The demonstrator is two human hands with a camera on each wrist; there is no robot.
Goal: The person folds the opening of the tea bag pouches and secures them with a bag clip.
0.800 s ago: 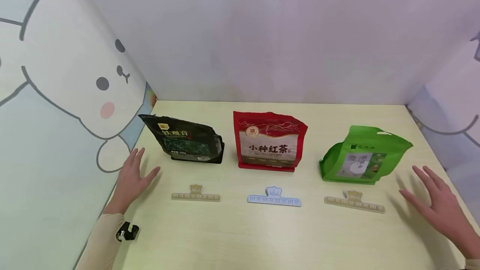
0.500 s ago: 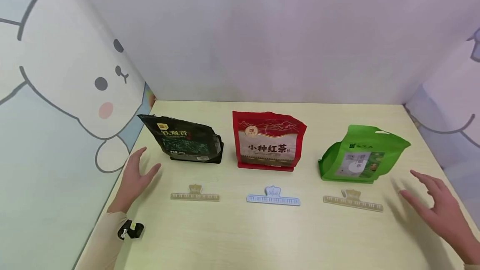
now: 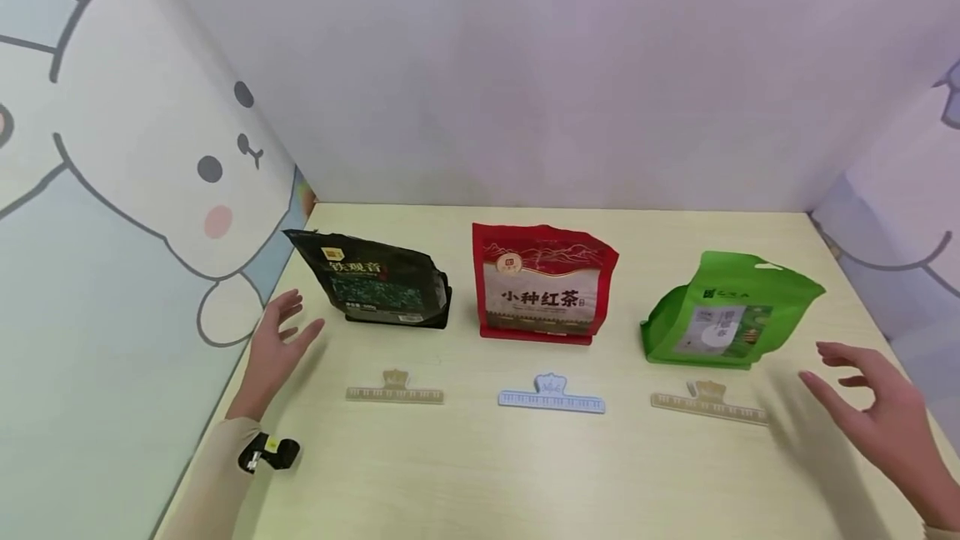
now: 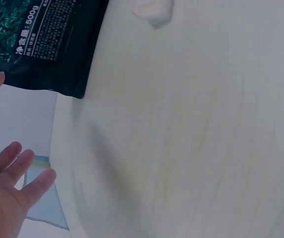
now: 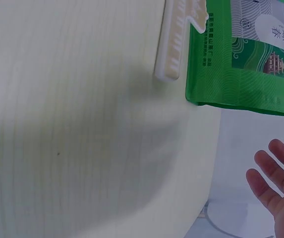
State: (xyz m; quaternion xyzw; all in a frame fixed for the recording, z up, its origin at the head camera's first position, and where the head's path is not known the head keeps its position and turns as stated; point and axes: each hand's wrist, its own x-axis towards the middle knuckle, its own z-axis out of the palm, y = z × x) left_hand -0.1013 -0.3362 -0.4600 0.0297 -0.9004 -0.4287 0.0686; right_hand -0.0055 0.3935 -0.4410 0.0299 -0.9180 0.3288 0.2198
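Note:
My left hand (image 3: 276,348) hovers at the table's left side with fingers loosely bent and nothing in it. The black tea bag (image 3: 382,280) stands just to its right. On the other side, my right hand (image 3: 877,402) hangs empty, its fingers relaxed, beside the green tea bag (image 3: 731,311). Midway between them a red tea bag (image 3: 543,283) stands upright. In front of the bags lie a tan bag clip (image 3: 394,388), a blue clip (image 3: 551,394) and a second tan clip (image 3: 708,402). The right wrist view shows this last clip (image 5: 170,47) close to the green bag.
The pale wooden table (image 3: 480,473) ends at a plain back wall (image 3: 525,73). A wall with a cartoon animal drawing (image 3: 150,148) borders the left, and another printed wall (image 3: 900,190) the right. A black strap device (image 3: 270,452) is on the left wrist.
The fingers of both hands have bent inward somewhat. The left hand has shifted slightly right and its wrist has turned. Bags and clips stay where they were.

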